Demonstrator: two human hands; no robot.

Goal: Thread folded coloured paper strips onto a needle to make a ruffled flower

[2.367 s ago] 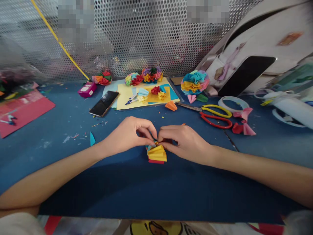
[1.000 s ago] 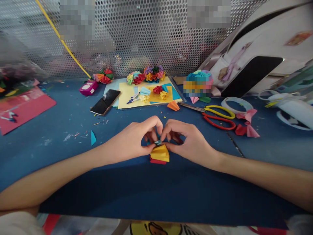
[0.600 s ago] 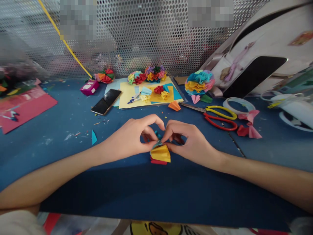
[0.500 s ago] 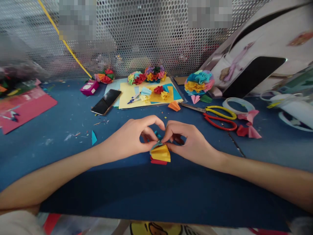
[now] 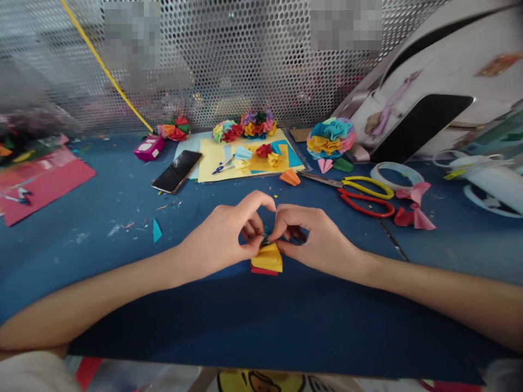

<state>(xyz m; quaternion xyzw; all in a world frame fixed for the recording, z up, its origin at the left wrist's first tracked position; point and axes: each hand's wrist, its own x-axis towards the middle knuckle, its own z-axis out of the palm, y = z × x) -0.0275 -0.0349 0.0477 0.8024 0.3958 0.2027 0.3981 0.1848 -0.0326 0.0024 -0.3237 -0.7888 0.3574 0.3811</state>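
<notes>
With the left hand (image 5: 220,235) and right hand (image 5: 318,238) both pinching the folded paper (image 5: 266,260) at its far end, apply light, even pressure to avoid crushing the yellow pleats (image 5: 268,257).

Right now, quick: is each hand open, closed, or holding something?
Left hand: closed, its grip on the far end of the yellow-and-red pleated paper bundle.
Right hand: closed, its grip at the same end of that bundle.

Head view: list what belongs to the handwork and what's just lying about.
Belongs: folded yellow-and-red paper, between left hand and right hand; likely the scissors, orange paper piece.

Lying about, apparently: flat phone, purple box, backpack.
</notes>
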